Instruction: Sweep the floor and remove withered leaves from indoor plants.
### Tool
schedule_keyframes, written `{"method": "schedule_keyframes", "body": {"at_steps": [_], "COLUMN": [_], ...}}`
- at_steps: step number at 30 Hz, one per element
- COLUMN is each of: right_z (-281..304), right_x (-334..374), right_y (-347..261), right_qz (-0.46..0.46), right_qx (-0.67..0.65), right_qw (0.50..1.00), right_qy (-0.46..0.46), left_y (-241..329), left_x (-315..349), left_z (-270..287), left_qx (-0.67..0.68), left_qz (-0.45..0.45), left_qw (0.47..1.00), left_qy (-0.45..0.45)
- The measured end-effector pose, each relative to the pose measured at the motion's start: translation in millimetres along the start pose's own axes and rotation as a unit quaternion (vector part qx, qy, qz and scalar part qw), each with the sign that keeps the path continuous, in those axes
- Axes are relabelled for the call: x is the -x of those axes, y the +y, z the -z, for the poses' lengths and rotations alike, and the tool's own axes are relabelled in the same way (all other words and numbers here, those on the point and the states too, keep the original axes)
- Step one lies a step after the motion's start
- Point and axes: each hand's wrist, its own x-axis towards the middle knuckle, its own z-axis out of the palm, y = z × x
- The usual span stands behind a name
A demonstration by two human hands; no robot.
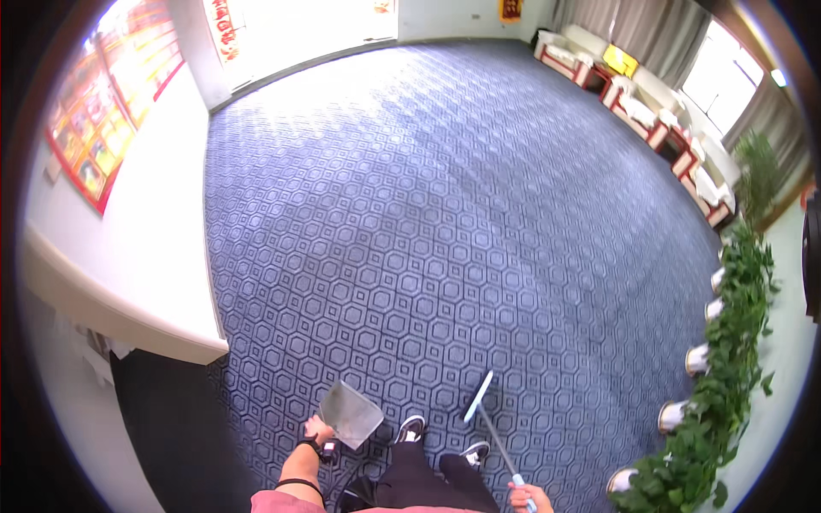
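My left hand point(317, 427), with a black band and a small device at the wrist, is closed at the left edge of a grey, see-through dustpan point(351, 415). The pan is tilted in front of my left foot; its handle is hidden. At the lower right, my right hand point(532, 497) is wrapped round the pale blue grip of a long-handled squeegee broom point(498, 440). Its grey pole slants up and left to a narrow, pale crosswise head point(479, 396), which is near the carpet ahead of my right foot. I cannot tell whether the head touches the carpet.
Patterned blue carpet point(428, 231) spreads ahead. A white counter point(184, 282) juts in at left, above a dark floor area point(171, 427). Leafy plants point(714, 410) in white pots line the right wall. Pale sofas point(637, 107) stand along the far right.
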Motion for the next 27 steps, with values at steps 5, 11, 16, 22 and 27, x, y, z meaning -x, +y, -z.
{"method": "schedule_keyframes", "body": {"at_steps": [5,11,16,22,27], "right_z": [-42,-75,-44,-69,-38], "right_x": [-35,-32,-40,-15,-27], "right_y": [-28,-31,-44,-7,-7], "right_qz": [0.046,0.040,-0.157,-0.046,-0.031], "right_qx": [0.169,0.167,-0.073,-0.022,0.010], "right_qw": [0.949,0.955,0.984,0.996,0.992], "right_qy": [0.264,0.241,-0.045,0.069,0.120], "left_y": [-20,17,3,-13,-4], "left_x": [-12,-15,-50,-55,-23], "left_z": [-26,-8,-19,-62,-51], "left_qx": [0.103,0.103,0.041,0.258,0.089], "left_qz": [-0.119,0.010,-0.014,-0.270,-0.085], "left_qw": [0.966,0.989,0.985,0.878,0.992], "left_qy": [-0.204,0.107,0.168,-0.298,-0.008]}}
